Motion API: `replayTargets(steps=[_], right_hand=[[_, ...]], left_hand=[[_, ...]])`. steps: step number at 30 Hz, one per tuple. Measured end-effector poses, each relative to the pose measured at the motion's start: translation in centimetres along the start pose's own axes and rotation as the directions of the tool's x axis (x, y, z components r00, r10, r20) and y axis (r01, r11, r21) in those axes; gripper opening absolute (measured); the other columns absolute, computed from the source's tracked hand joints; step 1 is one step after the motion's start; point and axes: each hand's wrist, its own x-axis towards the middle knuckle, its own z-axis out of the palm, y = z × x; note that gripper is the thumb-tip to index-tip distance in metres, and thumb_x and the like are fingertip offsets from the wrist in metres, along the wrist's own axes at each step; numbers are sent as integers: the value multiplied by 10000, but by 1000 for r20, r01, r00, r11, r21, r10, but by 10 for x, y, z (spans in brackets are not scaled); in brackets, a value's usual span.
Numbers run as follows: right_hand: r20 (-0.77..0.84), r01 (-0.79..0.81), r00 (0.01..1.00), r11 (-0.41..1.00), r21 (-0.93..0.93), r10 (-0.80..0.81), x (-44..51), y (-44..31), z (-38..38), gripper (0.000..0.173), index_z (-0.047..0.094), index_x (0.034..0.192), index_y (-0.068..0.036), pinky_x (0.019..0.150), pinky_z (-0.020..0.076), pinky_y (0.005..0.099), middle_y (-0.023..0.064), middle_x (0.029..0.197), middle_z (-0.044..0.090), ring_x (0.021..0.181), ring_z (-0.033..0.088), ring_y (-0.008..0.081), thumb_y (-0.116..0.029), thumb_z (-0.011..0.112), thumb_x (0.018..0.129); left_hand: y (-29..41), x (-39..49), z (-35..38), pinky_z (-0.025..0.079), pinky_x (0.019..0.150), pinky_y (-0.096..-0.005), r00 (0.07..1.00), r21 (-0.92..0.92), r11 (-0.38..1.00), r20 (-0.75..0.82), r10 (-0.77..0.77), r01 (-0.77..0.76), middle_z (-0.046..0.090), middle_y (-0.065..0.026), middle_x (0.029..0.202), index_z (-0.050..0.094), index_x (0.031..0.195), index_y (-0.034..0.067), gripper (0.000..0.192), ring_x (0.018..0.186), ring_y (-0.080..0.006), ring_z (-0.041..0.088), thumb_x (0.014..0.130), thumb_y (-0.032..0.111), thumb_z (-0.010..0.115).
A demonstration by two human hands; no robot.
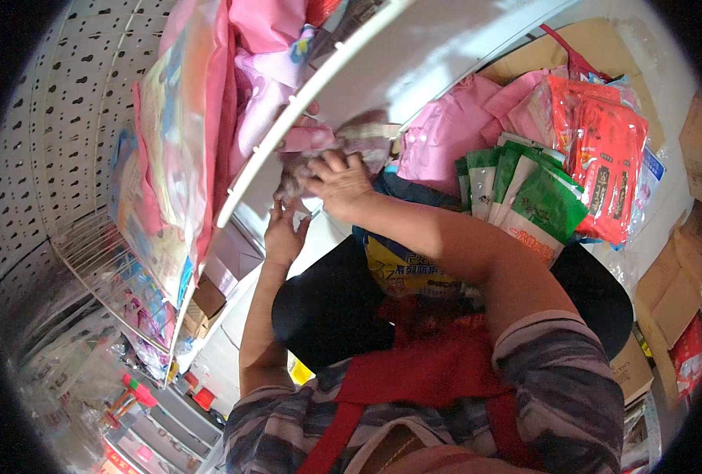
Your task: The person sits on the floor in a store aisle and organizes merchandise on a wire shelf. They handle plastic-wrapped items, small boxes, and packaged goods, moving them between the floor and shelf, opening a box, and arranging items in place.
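My right hand (342, 182) lies with spread fingers over a crumpled, brownish-grey package (295, 178) that looks like clear plastic; it is blurred. Just below it, my left hand (284, 234) has its fingertips at the lower edge of the same package. How firmly either hand grips is unclear. A pink item (306, 136) lies beyond the package, under the white wire rack's rail (303, 101). In front of my body, partly behind my right forearm, is a blue and yellow bag (410, 266) with printing.
Green and white packets (540, 201), red plastic packs (605, 160) and folded pink pieces (446, 130) are heaped at right. Cardboard boxes (674, 278) stand beyond. Pink bagged goods (179, 148) hang over the rack at left, before a perforated panel (61, 106).
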Motion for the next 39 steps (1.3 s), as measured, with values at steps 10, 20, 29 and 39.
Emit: replayTargets(steps=[10,20,29,39], right_hand=[[-756,-457,654,783,-422,-27,-16,252,-183,480,620,1345,-200,973,456,534,88,1350,605,1165,581,333,-398,532,916],[-804,-187,565,978,96,187,-111,239,-99,549,511,1424,-80,1110,396,489,171,1455,513,1345,481,395,-185,693,917],[-601,-394,783,876,-280,160,-118,229,-93,565,456,1510,-278,1184,295,542,44,1579,398,1491,306,324,-301,609,966],[-613,-316,789,882,-350,40,-114,246,-90,545,466,1505,-271,1170,320,517,79,1572,408,1480,322,348,-288,599,978]], left_hand=[[104,58,-78,468,1046,-447,888,-231,877,-303,346,-421,578,-209,1379,631,1305,73,402,1247,-403,569,910,114,695],[365,290,-88,275,1189,-540,828,-59,913,-449,337,-403,337,-220,1588,426,1526,188,677,1443,-449,324,958,544,515],[247,364,-109,464,858,-427,840,-493,695,-438,320,-523,582,-105,1229,544,1399,186,507,1109,-267,518,949,418,576],[-79,223,-51,456,869,-396,884,-599,798,-338,-324,63,525,-176,1225,442,1452,165,602,1054,-308,534,908,333,635]])
